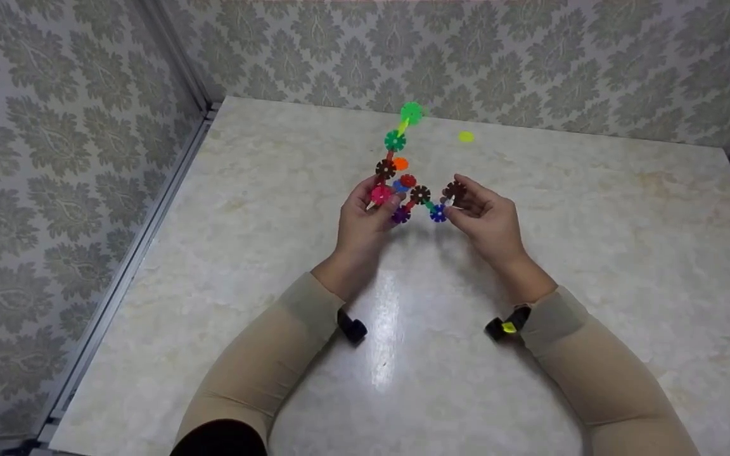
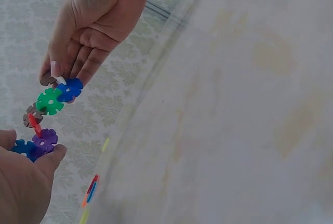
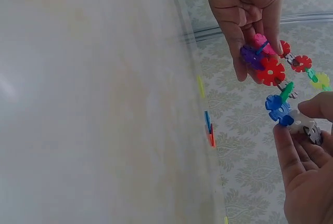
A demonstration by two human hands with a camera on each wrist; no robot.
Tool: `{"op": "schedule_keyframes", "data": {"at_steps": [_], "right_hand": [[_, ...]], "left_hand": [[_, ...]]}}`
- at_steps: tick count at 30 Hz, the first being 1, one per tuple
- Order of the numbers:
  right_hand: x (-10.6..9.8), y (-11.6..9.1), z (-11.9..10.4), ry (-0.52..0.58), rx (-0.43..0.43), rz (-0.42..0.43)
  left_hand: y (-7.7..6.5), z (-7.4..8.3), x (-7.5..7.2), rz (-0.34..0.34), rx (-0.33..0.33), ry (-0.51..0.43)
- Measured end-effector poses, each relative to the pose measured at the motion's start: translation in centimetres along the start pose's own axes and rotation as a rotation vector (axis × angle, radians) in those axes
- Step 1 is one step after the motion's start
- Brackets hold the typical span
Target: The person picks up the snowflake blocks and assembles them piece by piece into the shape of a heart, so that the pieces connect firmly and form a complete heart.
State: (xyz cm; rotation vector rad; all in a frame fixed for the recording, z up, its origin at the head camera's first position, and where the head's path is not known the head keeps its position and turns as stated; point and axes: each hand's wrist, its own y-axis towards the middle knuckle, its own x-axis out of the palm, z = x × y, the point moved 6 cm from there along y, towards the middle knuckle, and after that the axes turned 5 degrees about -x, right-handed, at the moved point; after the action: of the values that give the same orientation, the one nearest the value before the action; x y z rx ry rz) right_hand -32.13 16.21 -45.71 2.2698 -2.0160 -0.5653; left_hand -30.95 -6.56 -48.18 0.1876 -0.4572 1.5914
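Note:
A zigzag chain of slotted plastic snowflake discs is held up over the table between both hands. My left hand (image 1: 363,221) pinches the chain at a pink disc (image 1: 380,194), near a purple disc (image 2: 46,140). From there one part runs away to a bright green disc (image 1: 411,113); the other crosses through a brown disc (image 1: 421,194) to the right. My right hand (image 1: 493,229) pinches that end, with thumb and fingers on a white disc (image 3: 298,122), beside a blue disc (image 1: 438,213) and a dark brown disc (image 1: 455,190).
Loose orange (image 1: 401,164), red (image 1: 408,180) and blue discs lie on the marbled table (image 1: 625,266) behind the left hand. A yellow disc (image 1: 466,136) lies near the far edge. Patterned walls (image 1: 428,50) stand behind and to the left.

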Motion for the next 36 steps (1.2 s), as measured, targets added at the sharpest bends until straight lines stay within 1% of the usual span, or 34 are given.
{"op": "schedule_keyframes", "data": {"at_steps": [4, 7, 14, 22, 25, 28, 31, 33, 36], "right_hand": [[0.04, -0.04, -0.05, 0.002, -0.009, 0.003], [0.08, -0.05, -0.07, 0.011, -0.008, 0.006], [0.13, 0.14, 0.07, 0.031, -0.007, 0.008], [0.09, 0.31, 0.18, 0.057, 0.007, 0.017], [0.06, 0.31, 0.20, 0.069, 0.010, 0.024], [0.12, 0.23, 0.20, 0.078, 0.008, 0.020], [0.22, 0.06, 0.19, 0.079, 0.002, 0.008], [0.28, -0.03, 0.22, 0.077, -0.003, 0.002], [0.43, -0.07, 0.13, 0.085, -0.007, -0.006]], "left_hand": [[-0.07, 0.21, -0.11, 0.013, 0.023, 0.011], [-0.06, 0.29, -0.15, 0.007, 0.032, 0.022], [0.20, 0.15, -0.21, -0.008, 0.014, 0.062], [0.01, 0.11, -0.12, -0.041, -0.003, 0.112], [-0.15, -0.03, 0.00, -0.064, -0.013, 0.098], [-0.39, -0.30, 0.17, -0.082, -0.045, 0.072], [-0.59, -0.57, 0.44, -0.102, -0.065, 0.065], [-0.64, -0.67, 0.65, -0.121, -0.054, 0.071], [-0.63, -0.55, 0.73, -0.134, -0.005, 0.088]]}}
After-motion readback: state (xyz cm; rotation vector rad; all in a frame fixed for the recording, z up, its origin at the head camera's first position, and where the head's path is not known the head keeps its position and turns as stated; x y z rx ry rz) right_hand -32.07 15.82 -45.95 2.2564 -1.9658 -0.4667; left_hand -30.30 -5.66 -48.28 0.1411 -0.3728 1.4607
